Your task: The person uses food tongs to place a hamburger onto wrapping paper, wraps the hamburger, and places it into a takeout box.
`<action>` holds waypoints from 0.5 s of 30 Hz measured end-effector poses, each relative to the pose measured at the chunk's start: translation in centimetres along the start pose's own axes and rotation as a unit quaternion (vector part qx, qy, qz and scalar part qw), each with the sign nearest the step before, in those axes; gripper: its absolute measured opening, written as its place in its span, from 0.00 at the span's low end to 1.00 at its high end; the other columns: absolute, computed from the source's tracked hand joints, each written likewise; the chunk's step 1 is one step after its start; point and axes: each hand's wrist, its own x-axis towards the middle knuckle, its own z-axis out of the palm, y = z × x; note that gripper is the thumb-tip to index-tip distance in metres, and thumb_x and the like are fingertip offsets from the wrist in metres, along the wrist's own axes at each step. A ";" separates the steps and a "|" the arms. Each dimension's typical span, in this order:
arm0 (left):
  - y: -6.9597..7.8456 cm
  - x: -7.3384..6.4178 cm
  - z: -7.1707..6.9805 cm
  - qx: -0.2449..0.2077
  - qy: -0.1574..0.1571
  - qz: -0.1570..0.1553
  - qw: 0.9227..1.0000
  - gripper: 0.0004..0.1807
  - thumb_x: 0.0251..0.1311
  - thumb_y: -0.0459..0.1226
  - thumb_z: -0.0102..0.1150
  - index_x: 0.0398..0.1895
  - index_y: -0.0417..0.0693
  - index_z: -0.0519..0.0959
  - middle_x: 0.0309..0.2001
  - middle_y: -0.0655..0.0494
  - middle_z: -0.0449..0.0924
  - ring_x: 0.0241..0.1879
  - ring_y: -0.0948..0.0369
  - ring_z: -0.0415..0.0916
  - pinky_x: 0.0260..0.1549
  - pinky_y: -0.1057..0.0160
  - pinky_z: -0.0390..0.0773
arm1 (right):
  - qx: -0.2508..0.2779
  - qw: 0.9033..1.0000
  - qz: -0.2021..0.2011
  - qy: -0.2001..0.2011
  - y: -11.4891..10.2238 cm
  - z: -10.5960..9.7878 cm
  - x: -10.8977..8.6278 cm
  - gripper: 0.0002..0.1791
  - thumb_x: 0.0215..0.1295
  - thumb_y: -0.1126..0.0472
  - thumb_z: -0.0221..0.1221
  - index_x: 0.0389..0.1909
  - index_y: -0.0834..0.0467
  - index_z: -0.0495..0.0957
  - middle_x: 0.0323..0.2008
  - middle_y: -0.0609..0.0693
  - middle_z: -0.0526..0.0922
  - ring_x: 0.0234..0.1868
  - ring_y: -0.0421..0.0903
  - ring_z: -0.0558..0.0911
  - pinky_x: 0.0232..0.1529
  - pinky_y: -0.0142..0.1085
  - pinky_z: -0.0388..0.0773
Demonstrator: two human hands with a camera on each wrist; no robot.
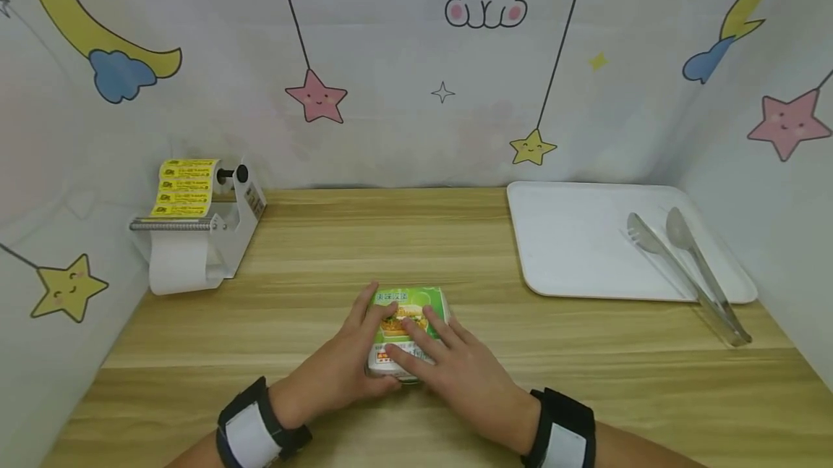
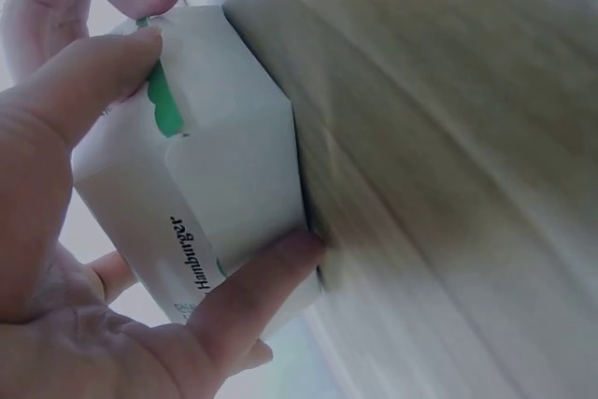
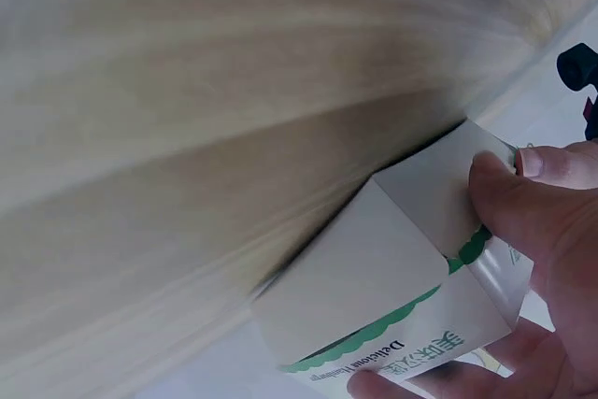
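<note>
A small green and white hamburger box (image 1: 410,298) sits closed on the table, with a burger picture and Chinese lettering on its lid. From the left, my left hand (image 1: 332,367) grips it, thumb at the front. One of that hand's fingers (image 2: 271,273) lies along the side near the table. My right hand (image 1: 468,374) holds the box too, its fingers spread over the lid and its thumb (image 3: 505,198) on the front wall by the green scalloped edge. Both thumbs are close together there. Fingers cover part of the lid.
A white label dispenser (image 1: 241,236) with a roll of yellow labels (image 1: 185,186) stands at the back left. On the right, metal tongs (image 1: 699,273) lie across a white tray (image 1: 566,236), their joined end past its front rim. Printed fabric walls (image 1: 403,150) enclose the wooden table (image 1: 390,229).
</note>
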 end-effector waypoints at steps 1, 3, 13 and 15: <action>0.0 0.0 0.0 0.002 0.001 -0.003 1.000 0.52 0.51 0.40 0.83 0.76 0.41 0.62 0.82 0.28 0.40 0.67 0.35 0.73 0.56 0.46 0.84 | -0.006 1.000 0.000 -0.003 0.1 0.1 0.1 0.40 0.63 0.52 0.74 0.76 0.43 0.71 0.75 0.52 0.74 0.75 0.59 0.73 0.65 0.53 0.80; 0.1 0.0 0.0 0.009 0.002 -0.007 1.000 0.52 0.51 0.40 0.83 0.77 0.42 0.61 0.82 0.28 0.40 0.68 0.34 0.71 0.56 0.46 0.84 | -0.017 1.000 0.001 -0.014 0.3 0.0 0.2 0.42 0.62 0.48 0.74 0.77 0.45 0.70 0.76 0.50 0.73 0.76 0.57 0.72 0.66 0.50 0.80; 0.1 0.0 -0.5 0.020 0.007 -0.012 1.000 0.60 0.47 0.47 0.86 0.80 0.46 0.59 0.84 0.31 0.39 0.78 0.34 0.57 0.62 0.40 0.78 | 0.093 0.994 0.052 -0.029 1.4 0.0 -0.1 0.57 0.55 0.39 0.76 0.82 0.53 0.60 0.81 0.54 0.65 0.80 0.54 0.66 0.66 0.50 0.78; 0.2 -0.1 -0.7 0.017 0.008 -0.010 1.000 0.62 0.47 0.51 0.86 0.82 0.46 0.58 0.84 0.33 0.38 0.78 0.33 0.57 0.64 0.37 0.76 | 0.112 0.991 0.065 -0.019 1.7 -0.1 -0.3 0.60 0.52 0.35 0.76 0.81 0.54 0.61 0.80 0.55 0.65 0.79 0.55 0.67 0.66 0.52 0.77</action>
